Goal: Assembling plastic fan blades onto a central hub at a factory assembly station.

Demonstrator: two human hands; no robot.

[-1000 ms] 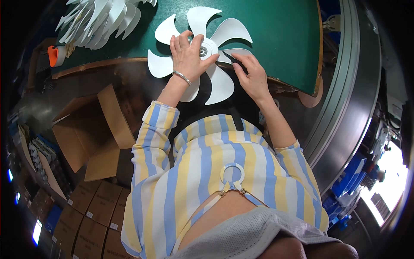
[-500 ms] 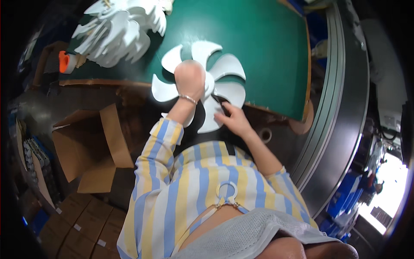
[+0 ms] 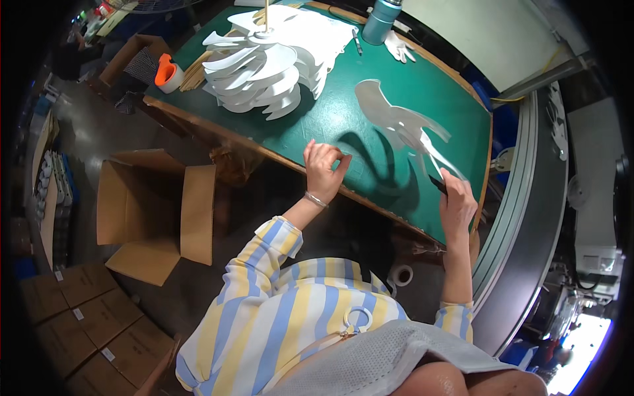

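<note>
A white plastic fan blade (image 3: 403, 125) with several curved vanes is tilted above the green table, slightly blurred, its shadow below it. At the table's right front, my right hand (image 3: 457, 204) is closed on one vane's end. A thin black object (image 3: 438, 184) also sticks out of this hand; its kind is unclear. My left hand (image 3: 323, 170) is over the table's near edge, apart from the blade, fingers curled toward the thumb; whatever they hold, if anything, is hidden. Farther left stands a stack of similar white fan blades (image 3: 264, 72), a rod rising from its middle.
On the green table (image 3: 330, 112) are a tape dispenser (image 3: 168, 74), a pen (image 3: 357, 41), a teal bottle (image 3: 382, 21) and a white glove (image 3: 399, 47). An open cardboard box (image 3: 142, 211) stands left, with closed cartons (image 3: 86, 310) nearer. Metal rails (image 3: 522, 198) run along the right.
The fan blade has moved from between both hands at the table's edge to the right and farther back, held by my right hand. My left hand has come off it. The view has shifted.
</note>
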